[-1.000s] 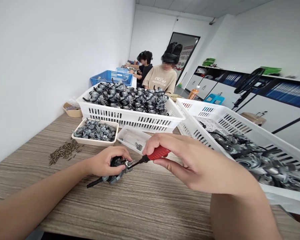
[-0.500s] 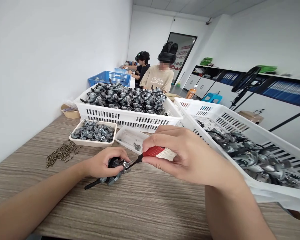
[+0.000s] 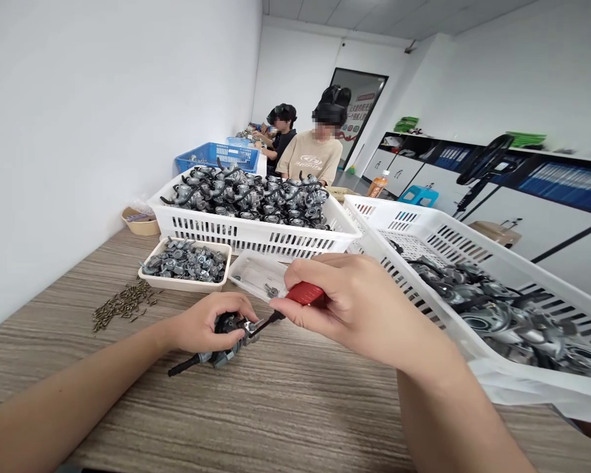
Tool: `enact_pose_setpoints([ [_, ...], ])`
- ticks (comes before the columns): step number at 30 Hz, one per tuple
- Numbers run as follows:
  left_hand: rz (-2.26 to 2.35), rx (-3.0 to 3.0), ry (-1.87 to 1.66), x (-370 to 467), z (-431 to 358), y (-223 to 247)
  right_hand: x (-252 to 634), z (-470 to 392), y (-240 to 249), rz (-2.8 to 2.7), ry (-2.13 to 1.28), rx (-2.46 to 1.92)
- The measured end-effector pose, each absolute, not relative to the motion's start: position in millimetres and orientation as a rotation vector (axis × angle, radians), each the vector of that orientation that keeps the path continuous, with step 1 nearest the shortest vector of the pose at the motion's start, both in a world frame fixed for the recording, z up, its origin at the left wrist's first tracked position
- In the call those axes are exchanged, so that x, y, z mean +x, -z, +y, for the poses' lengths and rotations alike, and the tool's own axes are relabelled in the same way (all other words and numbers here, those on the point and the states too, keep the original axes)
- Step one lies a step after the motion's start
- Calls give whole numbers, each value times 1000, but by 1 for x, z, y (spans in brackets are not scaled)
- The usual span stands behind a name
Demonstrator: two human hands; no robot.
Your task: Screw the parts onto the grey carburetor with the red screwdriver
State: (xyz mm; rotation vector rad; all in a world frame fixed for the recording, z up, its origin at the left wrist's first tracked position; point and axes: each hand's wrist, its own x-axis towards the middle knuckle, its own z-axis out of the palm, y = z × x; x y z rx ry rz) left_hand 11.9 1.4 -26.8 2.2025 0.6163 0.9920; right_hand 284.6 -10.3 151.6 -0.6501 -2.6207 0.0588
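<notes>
- Steadying the carburetor-like assembly point(image 3: 221, 358) on the desk point(image 3: 276, 414), the left hand point(image 3: 203, 322) wraps its fingers around it.
- The right hand point(image 3: 357, 302) grips the red-handled screwdriver point(image 3: 306, 293) in its fingers, tip at the assembly.
- Brass-coloured screws point(image 3: 119, 305) lie loose beside the cream tray point(image 3: 184, 284); 1 white basket point(image 3: 253, 236) stands behind.

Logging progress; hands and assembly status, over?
Left hand holding metal assembly. Right hand gripping red screwdriver, tip at assembly. Small metal pieces lie clear, leftward.
</notes>
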Motion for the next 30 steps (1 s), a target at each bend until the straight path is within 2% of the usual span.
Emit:
enact_pose_setpoints([
  [4,644,2189,-976,12,1,25,288,-17,-156,-2671,-127,-705],
  [10,622,2206,-1006,13,1,25,295,-18,-164,-2752,-518,-531],
  [14,630,2200,-983,13,1,26,298,-13,-165,-2783,-612,-478],
  [21,609,2206,-994,12,3,28,297,-6,-159,-2728,-569,-509],
  [30,584,2229,-1001,12,3,30,296,-6,-157,-2706,-208,-593],
])
